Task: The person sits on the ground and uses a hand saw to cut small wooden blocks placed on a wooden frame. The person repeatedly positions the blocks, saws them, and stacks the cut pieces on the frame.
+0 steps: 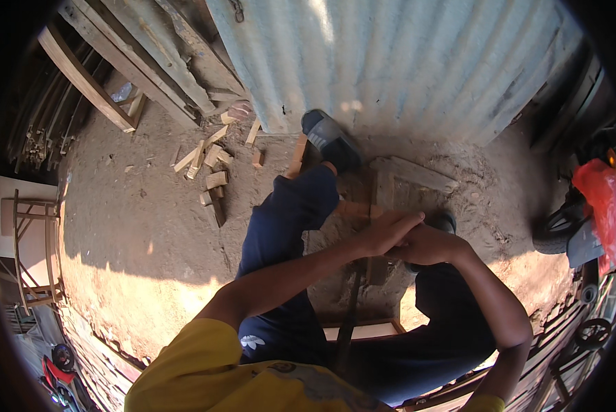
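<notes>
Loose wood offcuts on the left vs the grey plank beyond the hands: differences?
Number: the offcuts are several pieces; the grey plank is one.
Size: each offcut is short; the grey plank is longer.
Colour: the offcuts are mostly pale yellowish; the grey plank looks dull and weathered.
Layout: the offcuts lie jumbled at mixed angles; the grey plank runs one way.
Shared: both look like wood, down on the dirt ground.

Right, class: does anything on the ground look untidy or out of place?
Yes: the short wood blocks left of the dark shoe lie jumbled on the dirt floor, pointing every which way rather than neatly stacked.
</notes>
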The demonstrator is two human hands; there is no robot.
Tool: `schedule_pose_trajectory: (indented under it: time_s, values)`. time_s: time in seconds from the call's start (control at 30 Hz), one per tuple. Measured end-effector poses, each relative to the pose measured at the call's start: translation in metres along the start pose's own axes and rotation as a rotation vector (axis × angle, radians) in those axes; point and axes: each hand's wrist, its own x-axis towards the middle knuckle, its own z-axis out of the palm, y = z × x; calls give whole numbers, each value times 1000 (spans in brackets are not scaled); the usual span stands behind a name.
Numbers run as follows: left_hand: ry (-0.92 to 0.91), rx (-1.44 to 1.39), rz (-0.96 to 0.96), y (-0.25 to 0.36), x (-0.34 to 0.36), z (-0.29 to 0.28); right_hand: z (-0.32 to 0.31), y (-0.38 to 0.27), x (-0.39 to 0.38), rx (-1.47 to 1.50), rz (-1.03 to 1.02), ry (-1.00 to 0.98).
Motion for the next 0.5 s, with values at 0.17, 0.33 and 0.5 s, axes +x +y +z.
schedule_pose_trajectory:
  time_s: [0.17,0.33,0.5]
  values:
    - [44,-38,21,7,-3,3,-1,-6,-1,25,28,1]
    - [31,-7,25,8,-3,4,-3,-7,-4,56,93,-40]
    - [62,-67,71,-8,2,4,-6,-16,-5,62,48,-25]
